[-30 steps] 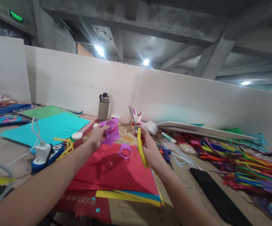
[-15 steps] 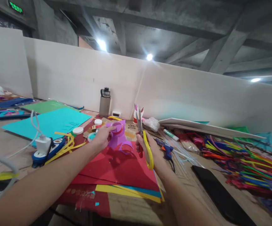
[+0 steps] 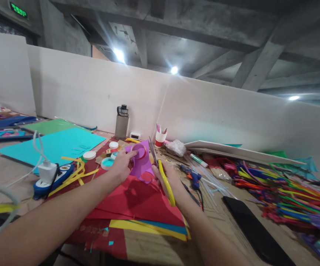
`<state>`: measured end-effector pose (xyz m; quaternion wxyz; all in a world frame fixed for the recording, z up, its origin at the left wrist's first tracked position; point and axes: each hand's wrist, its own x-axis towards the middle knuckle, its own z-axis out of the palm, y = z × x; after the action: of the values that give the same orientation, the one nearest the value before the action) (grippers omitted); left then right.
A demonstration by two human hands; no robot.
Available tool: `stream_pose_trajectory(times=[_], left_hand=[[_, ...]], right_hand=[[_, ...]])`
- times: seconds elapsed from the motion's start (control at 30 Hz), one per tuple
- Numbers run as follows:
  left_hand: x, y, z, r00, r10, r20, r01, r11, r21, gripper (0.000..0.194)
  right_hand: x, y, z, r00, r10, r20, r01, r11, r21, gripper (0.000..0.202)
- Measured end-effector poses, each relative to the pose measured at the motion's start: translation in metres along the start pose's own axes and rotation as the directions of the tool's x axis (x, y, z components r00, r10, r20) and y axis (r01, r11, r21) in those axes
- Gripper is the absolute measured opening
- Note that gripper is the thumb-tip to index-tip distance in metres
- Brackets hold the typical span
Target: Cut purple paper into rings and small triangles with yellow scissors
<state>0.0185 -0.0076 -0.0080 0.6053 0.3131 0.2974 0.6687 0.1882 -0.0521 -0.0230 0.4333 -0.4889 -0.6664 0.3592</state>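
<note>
My left hand (image 3: 123, 163) pinches a piece of purple paper (image 3: 141, 167) together with a round ring (image 3: 140, 151) that lies against its upper part. My right hand (image 3: 167, 177) is wrapped round yellow-handled scissors (image 3: 167, 184), whose blades point up and slightly left, close to the paper's right edge. Part of the scissors' handle is hidden by my fingers. Below the purple paper lie red sheets (image 3: 137, 201), with yellow and blue sheets showing under their front edge.
A grey bottle (image 3: 121, 123) and a paper cup (image 3: 160, 138) stand at the back. Left are cyan paper (image 3: 51, 146) and a power strip (image 3: 64, 173); right are a glue gun (image 3: 195, 180), a black phone (image 3: 255, 229) and colourful pipe cleaners (image 3: 284, 192).
My right hand has moved the scissors left, nearer to the purple paper, and their blades lean further left. The purple paper is turned slightly and stands more upright in my left hand.
</note>
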Motion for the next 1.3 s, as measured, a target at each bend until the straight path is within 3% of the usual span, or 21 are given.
stream_pose_trajectory(times=[0.13,0.23,0.33,0.5,0.57,0.73,0.87,1.17,1.3], left_hand=[[-0.004,-0.004,0.000,1.000,0.016,0.019,-0.016,1.000,0.004,0.022],[-0.003,-0.003,0.001,1.000,-0.007,0.022,0.007,1.000,0.031,0.021],[0.005,0.016,0.001,0.999,-0.008,-0.036,0.007,1.000,-0.020,0.020],[0.029,0.059,-0.012,0.959,0.235,-0.156,-0.258,0.955,-0.147,0.018],[0.033,0.063,-0.017,0.959,0.201,-0.198,-0.227,0.967,-0.118,0.018],[0.026,0.045,-0.014,0.985,0.055,-0.164,-0.061,0.998,-0.031,0.013],[0.015,0.034,-0.006,0.997,0.066,-0.044,-0.068,0.997,-0.032,0.015],[0.002,0.015,0.002,0.994,0.034,0.107,-0.034,0.999,0.005,0.019],[-0.001,0.010,0.001,0.994,0.021,0.104,-0.025,0.999,0.036,0.021]], right_hand=[[-0.002,0.000,0.000,0.998,-0.046,0.043,0.049,0.996,-0.070,0.026],[-0.002,-0.002,0.000,0.999,-0.039,-0.002,0.039,0.998,-0.056,0.029],[-0.003,-0.005,-0.001,0.996,-0.016,-0.084,0.017,1.000,0.007,0.033],[-0.004,-0.010,-0.005,0.990,-0.023,-0.138,0.050,0.978,0.200,0.037],[-0.002,-0.009,-0.006,0.988,-0.038,-0.149,0.065,0.982,0.179,0.037],[0.001,-0.005,-0.005,0.991,-0.085,-0.107,0.081,0.996,-0.042,0.032],[0.002,-0.006,-0.004,0.983,-0.175,-0.059,0.165,0.975,-0.149,0.032],[0.000,-0.009,-0.003,0.980,-0.194,0.040,0.197,0.970,-0.143,0.030],[-0.001,-0.005,-0.003,0.980,-0.195,0.035,0.198,0.962,-0.190,0.028]])
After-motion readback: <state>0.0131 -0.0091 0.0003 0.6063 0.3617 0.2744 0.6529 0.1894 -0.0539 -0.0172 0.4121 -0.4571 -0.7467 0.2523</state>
